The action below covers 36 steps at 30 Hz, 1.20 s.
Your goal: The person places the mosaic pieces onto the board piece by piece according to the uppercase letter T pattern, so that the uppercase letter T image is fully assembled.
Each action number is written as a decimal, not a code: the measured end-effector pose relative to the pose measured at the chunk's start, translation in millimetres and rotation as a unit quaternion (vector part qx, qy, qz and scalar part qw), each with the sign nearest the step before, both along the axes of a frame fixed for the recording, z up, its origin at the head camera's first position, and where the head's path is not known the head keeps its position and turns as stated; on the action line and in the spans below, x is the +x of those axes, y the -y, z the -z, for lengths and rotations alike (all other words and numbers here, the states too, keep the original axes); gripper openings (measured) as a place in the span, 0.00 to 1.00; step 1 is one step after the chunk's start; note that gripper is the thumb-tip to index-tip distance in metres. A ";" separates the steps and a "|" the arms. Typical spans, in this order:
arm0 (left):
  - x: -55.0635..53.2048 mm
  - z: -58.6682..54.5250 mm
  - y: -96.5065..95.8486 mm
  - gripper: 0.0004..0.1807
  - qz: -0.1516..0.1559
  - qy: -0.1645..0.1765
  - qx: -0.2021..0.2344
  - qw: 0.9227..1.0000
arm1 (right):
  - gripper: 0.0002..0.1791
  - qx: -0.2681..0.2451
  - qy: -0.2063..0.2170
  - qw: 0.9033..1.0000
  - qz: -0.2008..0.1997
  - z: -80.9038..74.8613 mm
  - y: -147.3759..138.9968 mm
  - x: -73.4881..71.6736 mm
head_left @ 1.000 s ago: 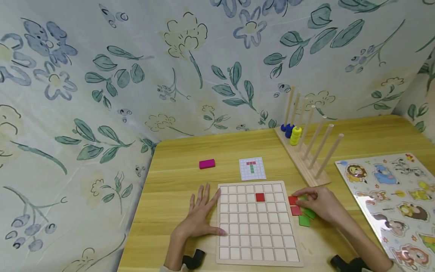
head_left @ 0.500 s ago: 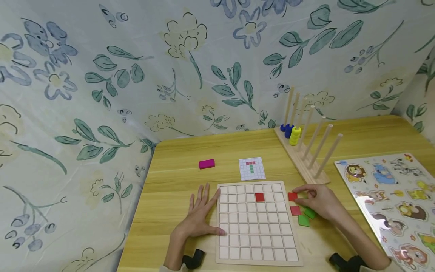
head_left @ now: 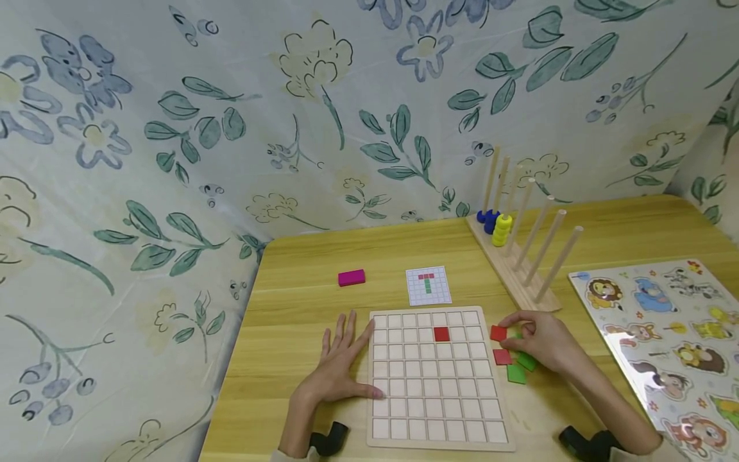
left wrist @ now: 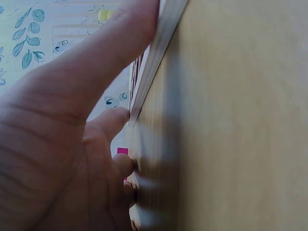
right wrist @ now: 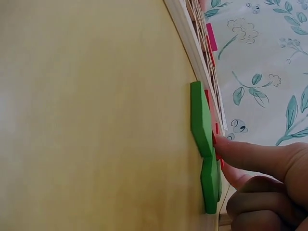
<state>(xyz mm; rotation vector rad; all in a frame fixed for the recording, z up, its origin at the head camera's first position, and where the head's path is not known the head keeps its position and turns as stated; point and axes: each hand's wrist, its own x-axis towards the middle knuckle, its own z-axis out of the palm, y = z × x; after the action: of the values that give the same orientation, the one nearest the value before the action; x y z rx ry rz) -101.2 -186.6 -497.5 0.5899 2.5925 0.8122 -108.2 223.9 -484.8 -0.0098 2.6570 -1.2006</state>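
Note:
The left hand (head_left: 337, 369) lies with fingers spread at the left side of a wooden grid board (head_left: 381, 444). Its thumb (left wrist: 115, 36) and index finger touch the board's edge, while the other fingers rest on the table. One red square tile (head_left: 441, 334) sits in a cell in the second row. Beyond the board's right edge, the right hand (head_left: 545, 340) pinches another red tile (head_left: 498, 333) between thumb and index finger. Just below lie a pinkish-red tile (head_left: 502, 357) and several green tiles (head_left: 516, 374), partly under that hand; the right wrist view shows green tiles (right wrist: 201, 118) edge-on.
Behind the board lies a pattern card (head_left: 428, 286) with a red and green T. A magenta block (head_left: 351, 278) is to its left. A wooden peg stand (head_left: 514, 269) with blue and yellow beads stands back right, and an animal puzzle board (head_left: 664, 340) lies far right.
The right hand has shifted slightly away from the person, and the red tile at its fingertips has slid apart from the pinkish-red one. The left hand has stayed put.

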 end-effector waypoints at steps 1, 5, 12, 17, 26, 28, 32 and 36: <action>-0.2 -0.1 0.0 0.70 0.000 0.000 -0.001 1.000 | 0.19 0.003 0.001 1.000 -0.001 -0.3 0.4 -0.5; -0.6 -0.3 0.0 0.70 0.001 -0.002 -0.005 1.000 | 0.18 0.008 -0.001 1.000 -0.011 -1.6 2.9 -2.8; -0.9 0.0 0.6 0.70 0.000 -0.002 -0.004 1.000 | 0.15 0.004 -0.009 1.000 -0.019 -2.9 5.1 -4.3; -1.2 0.5 0.7 0.70 0.000 -0.003 -0.004 1.000 | 0.16 0.010 -0.027 0.999 -0.013 -4.4 4.4 -3.5; -1.3 2.0 0.8 0.70 0.000 -0.004 -0.005 1.000 | 0.18 -0.020 -0.028 0.999 -0.013 -16.9 16.7 -3.2; -0.9 2.0 1.0 0.70 0.000 -0.004 -0.004 1.000 | 0.17 -0.029 -0.026 0.999 -0.020 -19.5 23.8 -4.4; -0.8 2.5 1.5 0.70 0.002 -0.006 -0.003 1.000 | 0.16 -0.038 -0.033 0.998 -0.041 -23.2 39.9 -8.1; -1.6 3.3 1.7 0.70 0.006 -0.007 -0.004 1.000 | 0.14 -0.041 -0.037 0.997 -0.061 -24.4 56.8 -12.2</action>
<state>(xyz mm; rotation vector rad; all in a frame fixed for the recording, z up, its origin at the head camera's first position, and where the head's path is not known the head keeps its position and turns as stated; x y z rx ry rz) -102.8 -188.3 -500.9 0.6099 2.6004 0.7953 -120.4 167.0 -460.4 -0.2305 2.6242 -1.2924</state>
